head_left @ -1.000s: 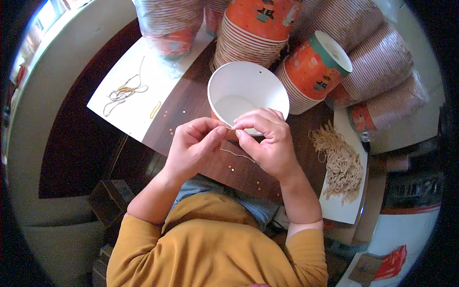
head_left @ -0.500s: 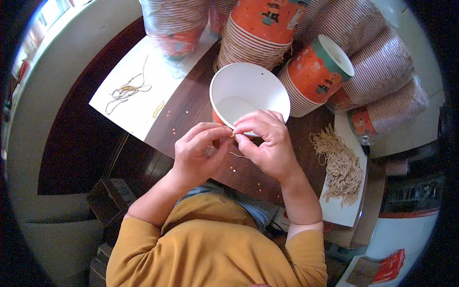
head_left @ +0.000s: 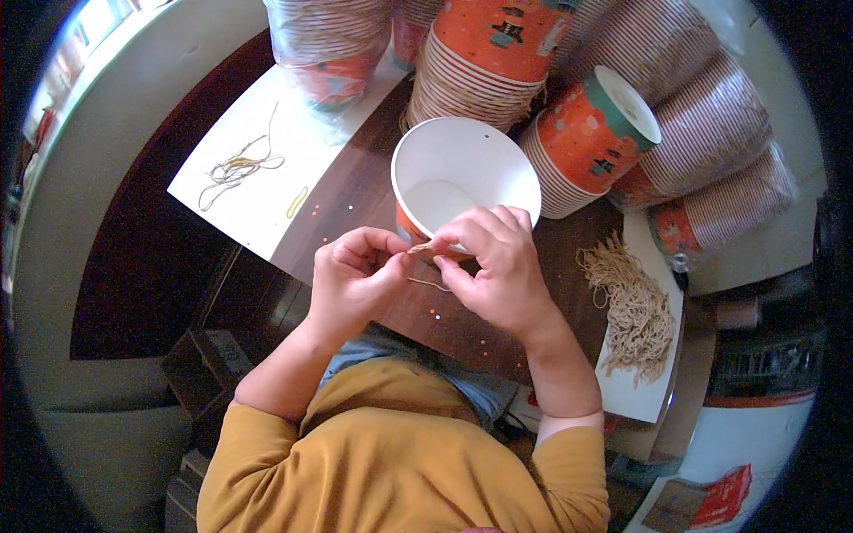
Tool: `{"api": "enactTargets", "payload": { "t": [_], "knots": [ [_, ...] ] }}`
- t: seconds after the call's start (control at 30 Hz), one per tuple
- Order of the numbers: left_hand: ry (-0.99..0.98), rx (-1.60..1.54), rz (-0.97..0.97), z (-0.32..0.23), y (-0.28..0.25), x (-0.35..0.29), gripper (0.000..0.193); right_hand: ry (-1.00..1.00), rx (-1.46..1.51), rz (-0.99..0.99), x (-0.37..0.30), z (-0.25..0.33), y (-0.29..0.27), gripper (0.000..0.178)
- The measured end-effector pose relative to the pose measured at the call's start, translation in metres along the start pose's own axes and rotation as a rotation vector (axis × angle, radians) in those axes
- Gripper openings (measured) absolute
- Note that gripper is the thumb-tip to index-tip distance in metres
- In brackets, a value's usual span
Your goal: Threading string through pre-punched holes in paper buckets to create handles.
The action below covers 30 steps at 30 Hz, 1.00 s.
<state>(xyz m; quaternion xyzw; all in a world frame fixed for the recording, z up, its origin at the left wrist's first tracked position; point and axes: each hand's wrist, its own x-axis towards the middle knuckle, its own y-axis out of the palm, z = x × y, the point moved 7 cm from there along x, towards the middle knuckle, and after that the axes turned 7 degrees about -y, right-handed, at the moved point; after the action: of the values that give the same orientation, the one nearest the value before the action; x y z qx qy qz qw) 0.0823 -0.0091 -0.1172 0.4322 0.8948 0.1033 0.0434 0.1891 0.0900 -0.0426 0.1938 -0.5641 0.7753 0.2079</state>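
A white-lined paper bucket (head_left: 502,169) with an orange outside stands tilted in front of me, its near rim under my fingers. Between my two hands runs a short beige cord (head_left: 420,249), just at that near rim. My left hand (head_left: 354,280) pinches one part of it between thumb and forefinger. The fingers of my right hand (head_left: 498,266) are closed on the cord a little to the right. Below my hands a loose cord end hangs over the dark table (head_left: 551,275). Whether the cord passes through the bucket wall is hidden by my fingers.
A heap of beige cords (head_left: 635,311) lies on white board at the right. Stacked orange buckets (head_left: 498,44) and plastic-wrapped stacks (head_left: 697,115) stand behind. Several loose cords (head_left: 240,169) and a yellow band (head_left: 298,202) lie on the left board. Small red and white dots are scattered about.
My left hand has moved slightly left, away from the right hand, and more of the cord shows between them. The right hand stays at the bucket rim.
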Motion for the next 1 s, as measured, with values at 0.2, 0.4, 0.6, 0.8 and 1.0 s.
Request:
{"api": "enactTargets", "payload": {
  "t": [0.2,0.4,0.6,0.8,1.0],
  "knots": [
    [-0.151,-0.122,0.121,0.020,-0.005,0.000,0.007,0.001,-0.137,-0.032,0.000,0.005,0.002,0.024],
    [-0.271,-0.212,0.192,0.031,0.000,-0.003,0.010,-0.119,-0.310,-0.101,-0.001,0.011,0.011,0.026],
    [-0.377,-0.324,0.200,0.047,-0.003,-0.005,0.009,-0.164,-0.305,-0.073,-0.002,0.009,0.019,0.032],
    [-0.463,-0.502,0.171,0.050,-0.001,-0.002,0.010,-0.182,-0.350,-0.060,-0.004,0.006,0.023,0.029],
    [-0.450,-0.587,0.212,0.051,0.001,0.000,0.020,-0.248,-0.416,-0.130,-0.003,0.012,0.022,0.011]
  ]
}}
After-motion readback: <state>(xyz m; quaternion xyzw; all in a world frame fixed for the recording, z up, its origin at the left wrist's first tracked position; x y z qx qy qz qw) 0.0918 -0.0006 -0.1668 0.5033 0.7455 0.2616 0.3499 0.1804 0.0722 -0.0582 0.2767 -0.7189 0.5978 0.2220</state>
